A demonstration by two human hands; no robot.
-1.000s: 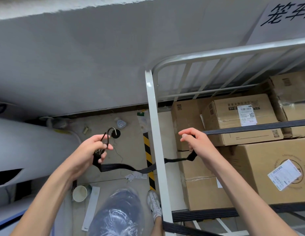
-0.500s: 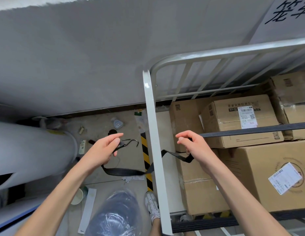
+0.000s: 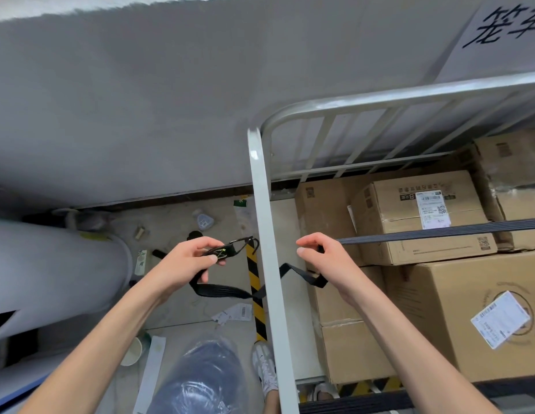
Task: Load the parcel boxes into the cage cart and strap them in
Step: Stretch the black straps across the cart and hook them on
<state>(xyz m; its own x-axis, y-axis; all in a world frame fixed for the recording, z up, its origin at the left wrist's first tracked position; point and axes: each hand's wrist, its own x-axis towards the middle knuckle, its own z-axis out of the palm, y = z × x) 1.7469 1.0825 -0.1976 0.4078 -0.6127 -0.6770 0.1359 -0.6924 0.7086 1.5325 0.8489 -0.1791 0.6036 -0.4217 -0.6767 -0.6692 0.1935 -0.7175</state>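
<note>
Closer to the corner post (image 3: 264, 222) of the cage cart (image 3: 380, 100) the wire hook (image 3: 247, 242) has been brought since half a second ago. The black strap (image 3: 218, 291) is pinched at its stitched end by the left hand (image 3: 182, 264), passed behind the post, and gripped by the curled right hand (image 3: 323, 259). Parcel boxes (image 3: 409, 213) are stacked inside the cart, crossed by the strap's taut run.

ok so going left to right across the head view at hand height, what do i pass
big white roll → left hand → hooked end of the strap → white cart post → right hand → stacked parcel boxes
</note>
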